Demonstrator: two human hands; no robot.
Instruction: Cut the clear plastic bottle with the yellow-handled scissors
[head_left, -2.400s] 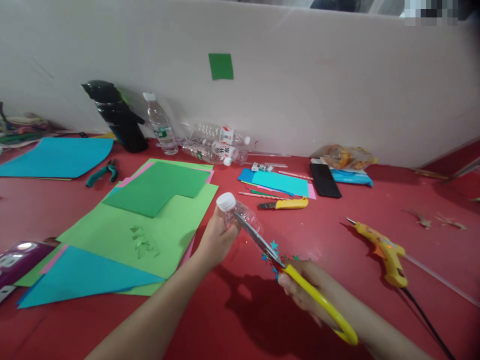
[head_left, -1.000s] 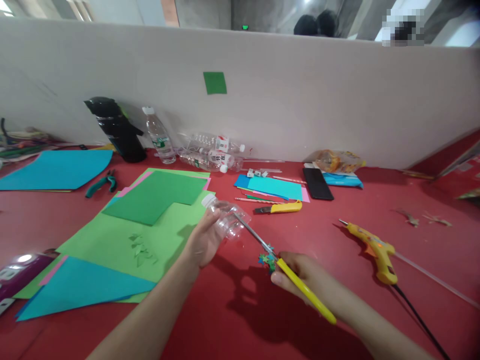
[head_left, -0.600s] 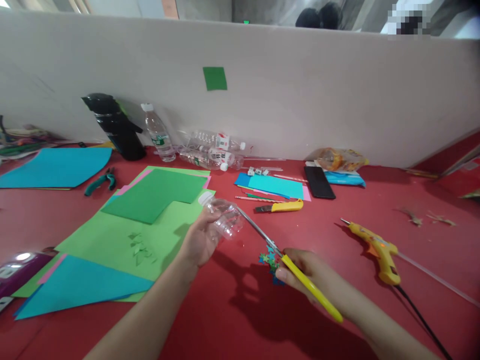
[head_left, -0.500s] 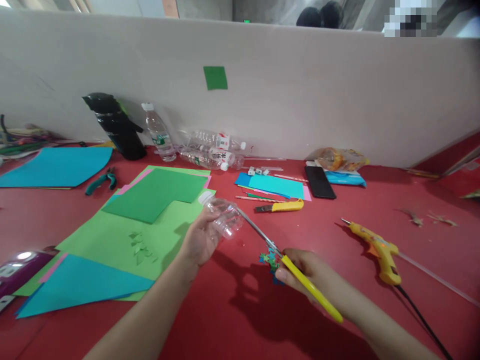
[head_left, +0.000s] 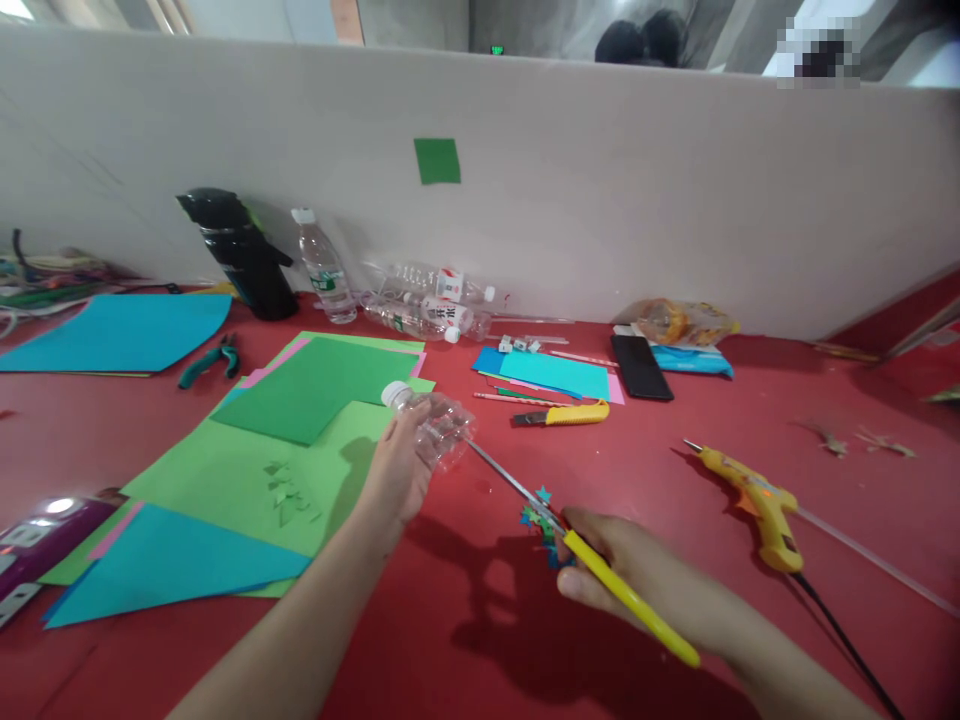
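My left hand point(head_left: 401, 465) grips the clear top part of a cut plastic bottle point(head_left: 448, 425), its white cap pointing up and left. My right hand point(head_left: 615, 570) is closed on a pair of scissors point(head_left: 637, 605) with yellow handles. The blades point up and left, and their tips reach the bottle's cut end; whether they are inside or only against it I cannot tell. Small blue and green paper stars point(head_left: 538, 515) lie on the red table beneath the scissors, partly hidden by them.
Green paper sheets point(head_left: 225, 460) with scraps spread at the left. Behind are a yellow utility knife point(head_left: 574, 413), a phone point(head_left: 641, 366) and lying plastic bottles point(head_left: 416, 318). A yellow glue gun point(head_left: 750, 490) with a trailing cord rests at right. Pliers point(head_left: 210, 362) lie at left.
The bottle piece and my left hand have shifted slightly left. The scissors have moved a little, their handles lower and further right. My view has turned slightly.
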